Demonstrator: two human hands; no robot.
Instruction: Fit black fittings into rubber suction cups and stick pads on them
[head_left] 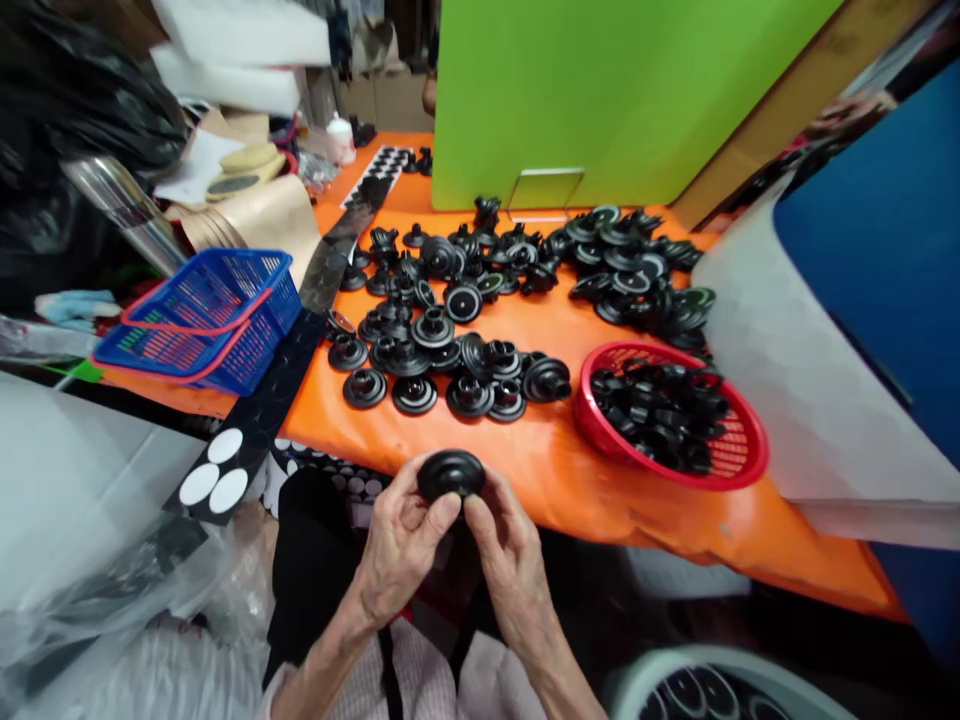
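Observation:
Both of my hands hold one round black part (451, 474) just in front of the orange table's near edge. Its left side is gripped by my left hand (405, 535), with the thumb on the near face. My right hand (510, 545) pinches the right side, its thumb beside the other thumb. Many similar black parts (413, 394) lie in a loose pile on the orange table (540, 470) beyond my hands. To the right, a red basket (750, 455) contains small black pieces (660, 410).
At left stands a blue basket (259, 350) with red handles, beside a black strip (214, 475) bearing white circles. A green board (600, 90) rises behind the pile. Below the table at right is a pale tub (637, 675) with black discs. White sheeting (817, 380) borders the right side.

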